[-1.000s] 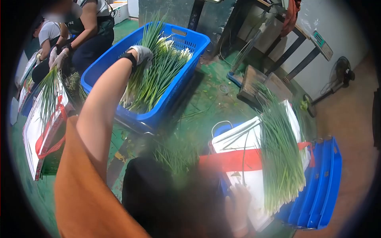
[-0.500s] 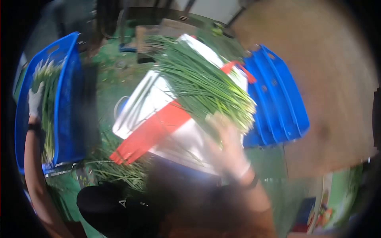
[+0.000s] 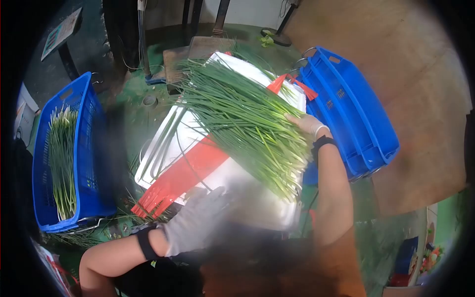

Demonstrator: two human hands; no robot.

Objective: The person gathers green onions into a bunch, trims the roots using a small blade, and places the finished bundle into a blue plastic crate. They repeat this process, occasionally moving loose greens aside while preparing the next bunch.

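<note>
A large heap of spring onions [image 3: 247, 119] lies across a white foam box [image 3: 153, 161] with red tape [image 3: 185, 173], its pale root ends toward the lower right. My right hand [image 3: 309, 123], in a pale glove, touches the far side of the heap near the root ends. Its visible fingers stretch out over the stalks; the others are hidden. My left hand [image 3: 198, 220], gloved too, is over the box's near edge, left of the root ends. Blur hides whether its fingers are open or closed.
At the left, a blue crate [image 3: 81, 148] holds more spring onions [image 3: 63, 163]. Another blue crate [image 3: 354, 114] stands against the box's right side. Loose green trimmings [image 3: 74, 240] lie on the green floor, and a metal post [image 3: 143, 44] rises behind the box.
My left hand has left the spring onions in the left crate and moved right to the box's near edge. My right hand has moved up and right to the heap's far side.
</note>
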